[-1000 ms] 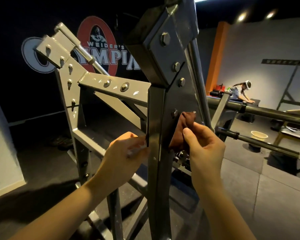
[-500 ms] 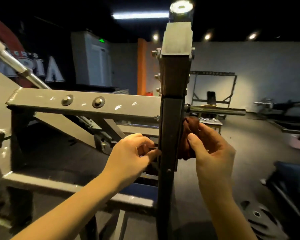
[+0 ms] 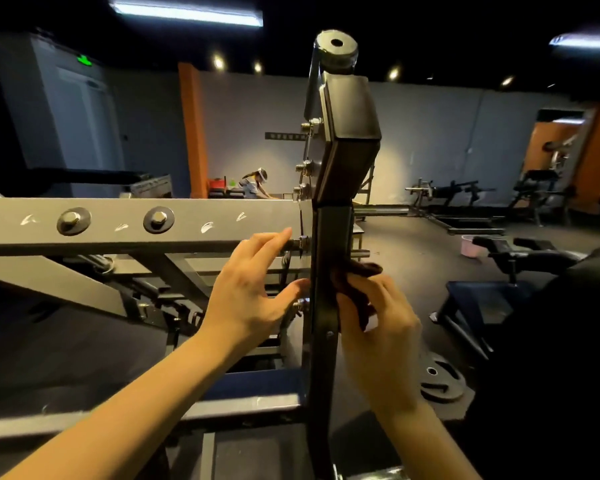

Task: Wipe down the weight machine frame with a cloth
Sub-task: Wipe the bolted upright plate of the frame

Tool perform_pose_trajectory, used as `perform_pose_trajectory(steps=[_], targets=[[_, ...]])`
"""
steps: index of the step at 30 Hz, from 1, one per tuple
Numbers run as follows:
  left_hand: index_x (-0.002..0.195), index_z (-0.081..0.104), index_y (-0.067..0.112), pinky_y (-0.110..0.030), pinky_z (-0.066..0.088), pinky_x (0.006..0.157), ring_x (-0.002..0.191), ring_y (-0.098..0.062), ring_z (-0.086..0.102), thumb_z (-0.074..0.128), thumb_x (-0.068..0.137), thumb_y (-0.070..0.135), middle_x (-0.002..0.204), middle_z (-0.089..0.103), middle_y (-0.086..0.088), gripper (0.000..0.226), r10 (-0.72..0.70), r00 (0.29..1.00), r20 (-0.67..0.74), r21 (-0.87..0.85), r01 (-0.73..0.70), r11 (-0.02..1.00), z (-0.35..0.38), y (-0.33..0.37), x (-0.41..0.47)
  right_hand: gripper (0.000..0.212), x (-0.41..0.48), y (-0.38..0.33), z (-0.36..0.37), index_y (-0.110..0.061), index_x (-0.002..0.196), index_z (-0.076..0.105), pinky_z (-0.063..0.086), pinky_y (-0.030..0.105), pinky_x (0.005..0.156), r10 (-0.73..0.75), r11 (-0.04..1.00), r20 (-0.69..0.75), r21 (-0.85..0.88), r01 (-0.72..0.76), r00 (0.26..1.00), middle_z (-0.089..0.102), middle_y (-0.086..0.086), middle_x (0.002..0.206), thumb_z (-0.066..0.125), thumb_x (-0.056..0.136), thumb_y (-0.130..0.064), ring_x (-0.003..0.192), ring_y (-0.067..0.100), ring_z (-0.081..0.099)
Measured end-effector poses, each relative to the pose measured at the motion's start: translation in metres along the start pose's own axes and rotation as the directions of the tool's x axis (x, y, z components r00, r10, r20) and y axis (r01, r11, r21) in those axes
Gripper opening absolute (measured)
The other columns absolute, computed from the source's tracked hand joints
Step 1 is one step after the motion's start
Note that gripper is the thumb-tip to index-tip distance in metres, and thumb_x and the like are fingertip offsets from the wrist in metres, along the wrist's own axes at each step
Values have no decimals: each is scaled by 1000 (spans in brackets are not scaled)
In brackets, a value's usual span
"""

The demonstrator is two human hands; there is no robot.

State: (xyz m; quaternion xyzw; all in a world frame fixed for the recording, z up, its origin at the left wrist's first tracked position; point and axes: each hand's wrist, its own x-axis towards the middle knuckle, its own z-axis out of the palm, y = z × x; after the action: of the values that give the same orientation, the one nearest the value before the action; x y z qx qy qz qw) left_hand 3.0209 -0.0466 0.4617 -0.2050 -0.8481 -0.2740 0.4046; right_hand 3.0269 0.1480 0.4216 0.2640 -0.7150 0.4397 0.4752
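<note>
The right hand (image 3: 378,317) gripped a dark red cloth (image 3: 355,289) against the right face of the upright post (image 3: 326,289), whose length ran straight up and down, while the left hand (image 3: 250,299), fingers relaxed and open, touched its left side.

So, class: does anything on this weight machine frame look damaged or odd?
Yes. The grey horizontal beam carries several pale, chipped-looking marks between and beside its bolts, where the grey finish looks broken. Nothing looks askew or spilled.

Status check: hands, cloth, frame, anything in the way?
Left hand open beside upright post. Right hand presses brown cloth against it. Protruding bolts nearby.
</note>
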Motion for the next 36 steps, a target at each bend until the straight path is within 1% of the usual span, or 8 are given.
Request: perform_pose_trajectory(steps=[5,11,19,22,24,27,32,36], targets=[[148,53,16,-50,41,115,137,-19,47,62,90,44,147,55,-1,65,38,996,78,-3,-38,999,5,0,6,23,43,-15,-4,-6,119,67,54,19,86,-38,998,-49,-57,35,998,68,4,116,69,97,-8,104,11,65],[150,48,16,-40,39,114,137,-19,46,58,91,51,149,52,-2,69,171,982,85,-28,-169,985,10,-25,4,25,-56,1,10,-30,119,65,52,17,94,141,977,151,-183,-113,978,66,-10,116,65,95,-25,105,0,64],[149,50,11,-51,47,109,133,-27,51,66,89,51,145,55,-8,74,331,939,93,-34,-329,944,17,-47,20,20,31,-34,17,-10,115,71,43,7,92,-3,930,-120,-365,-41,993,68,1,117,69,95,-10,105,5,59],[148,50,9,-49,46,110,133,-29,51,69,88,47,146,55,-10,74,339,937,77,-61,-335,940,19,-50,21,22,-20,-21,27,-12,115,72,47,13,94,39,915,-85,-398,-69,996,66,-1,118,66,95,-18,106,7,60],[148,50,8,-49,46,109,132,-30,51,68,90,44,145,55,-11,71,356,932,69,-79,-351,933,20,-51,20,23,-62,-14,33,-14,115,72,55,26,94,141,926,-55,-346,-151,989,64,-9,120,64,95,-22,110,7,62],[148,50,6,-50,47,108,131,-32,52,74,84,36,145,55,-13,75,365,930,49,-109,-358,927,23,-51,19,21,-58,-16,34,-14,113,73,59,37,89,181,933,-102,-297,-204,978,65,-12,118,65,94,-19,109,7,64],[150,48,6,-46,45,108,132,-31,51,84,81,30,148,53,-12,82,385,922,42,-113,-379,919,25,-55,18,18,35,-46,24,-13,112,72,56,21,82,31,925,-241,-360,-119,970,68,-2,113,68,95,-12,100,9,66],[150,47,7,-47,44,109,132,-30,50,77,82,38,148,53,-11,80,387,921,28,-128,-381,916,27,-56,18,18,-13,-29,34,-10,110,72,48,18,89,-7,874,-137,-483,-60,991,66,1,114,65,95,-18,101,11,62]])
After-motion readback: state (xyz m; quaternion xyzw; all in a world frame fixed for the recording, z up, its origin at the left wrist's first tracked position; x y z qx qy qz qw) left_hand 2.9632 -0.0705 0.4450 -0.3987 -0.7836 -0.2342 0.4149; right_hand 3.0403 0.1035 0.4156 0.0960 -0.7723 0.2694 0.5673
